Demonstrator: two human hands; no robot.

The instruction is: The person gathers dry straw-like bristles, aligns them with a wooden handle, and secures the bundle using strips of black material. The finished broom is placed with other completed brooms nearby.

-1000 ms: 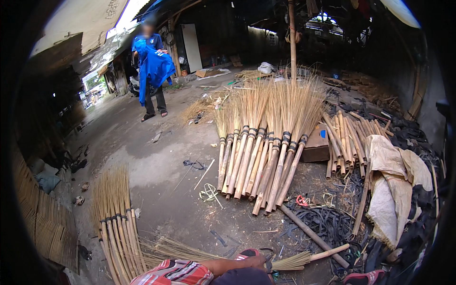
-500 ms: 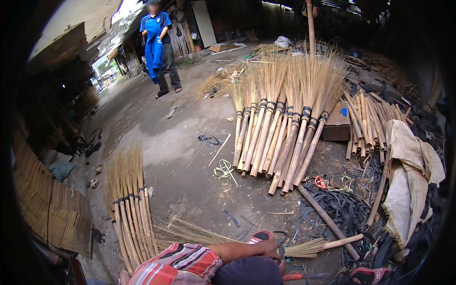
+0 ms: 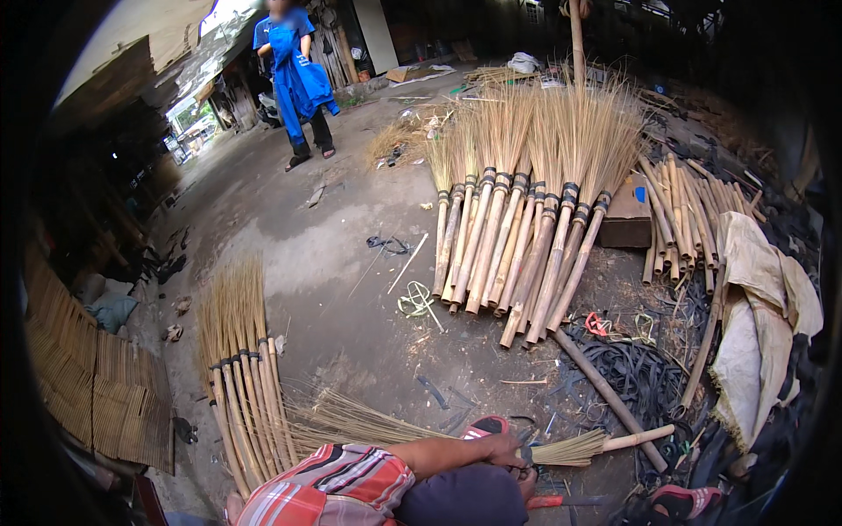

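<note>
One hand [image 3: 504, 451], forearm lying level, grip clenched around the small broom [image 3: 570, 447], whose handle points right.

Box: a brown rectangular cardboard box [image 3: 630, 215] lies on the floor at about two o'clock, between the broom row and the stick bundle.
Label: small blue patch on its top.
Signs, screens: none.

A short sleeve [image 3: 338, 482] in red, white and dark stripes covers the upper arm, with dark trousers [image 3: 456, 498] beside it.
</note>
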